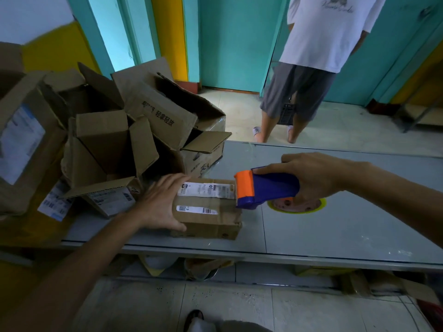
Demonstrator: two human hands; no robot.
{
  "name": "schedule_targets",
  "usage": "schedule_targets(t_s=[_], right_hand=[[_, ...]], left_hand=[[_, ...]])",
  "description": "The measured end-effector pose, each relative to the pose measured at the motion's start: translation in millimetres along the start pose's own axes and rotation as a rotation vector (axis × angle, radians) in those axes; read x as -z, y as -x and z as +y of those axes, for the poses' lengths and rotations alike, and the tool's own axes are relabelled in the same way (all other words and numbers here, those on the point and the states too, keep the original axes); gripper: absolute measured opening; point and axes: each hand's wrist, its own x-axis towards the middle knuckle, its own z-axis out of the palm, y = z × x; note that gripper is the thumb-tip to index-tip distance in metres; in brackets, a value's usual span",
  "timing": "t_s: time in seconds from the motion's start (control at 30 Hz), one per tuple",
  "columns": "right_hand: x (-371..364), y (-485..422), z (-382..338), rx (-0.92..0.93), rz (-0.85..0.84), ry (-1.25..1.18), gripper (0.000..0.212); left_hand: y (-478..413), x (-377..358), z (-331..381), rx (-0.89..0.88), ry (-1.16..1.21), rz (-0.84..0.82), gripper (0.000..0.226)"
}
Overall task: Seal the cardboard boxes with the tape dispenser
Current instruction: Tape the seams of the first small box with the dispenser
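Note:
A small closed cardboard box (pixel 211 218) with white shipping labels lies on the grey table (pixel 335 226). My left hand (pixel 159 203) grips the box's left end, thumb along the near side and fingers over the top. My right hand (pixel 314 177) holds a blue and orange tape dispenser (pixel 263 188) by its handle. The dispenser's orange front edge sits at the box's top right edge.
Several open, empty cardboard boxes (pixel 124 140) are piled on the table's left half. A yellow-rimmed round hole (pixel 299 207) lies under the dispenser. A person in a white shirt (pixel 311 56) stands beyond the table's far edge. More clutter sits beneath the table.

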Motion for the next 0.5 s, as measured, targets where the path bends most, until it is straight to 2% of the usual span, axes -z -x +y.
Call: schedule_targets(t_s=[0.17, 0.5], right_hand=[[-11, 2, 10, 0.028, 0.045, -0.025, 0.091], [-34, 2, 24, 0.062, 0.029, -0.108, 0.092]], left_hand=[[-1, 2, -3, 0.010, -0.026, -0.025, 0.123], [0, 0, -10, 0.004, -0.031, -0.019, 0.123]])
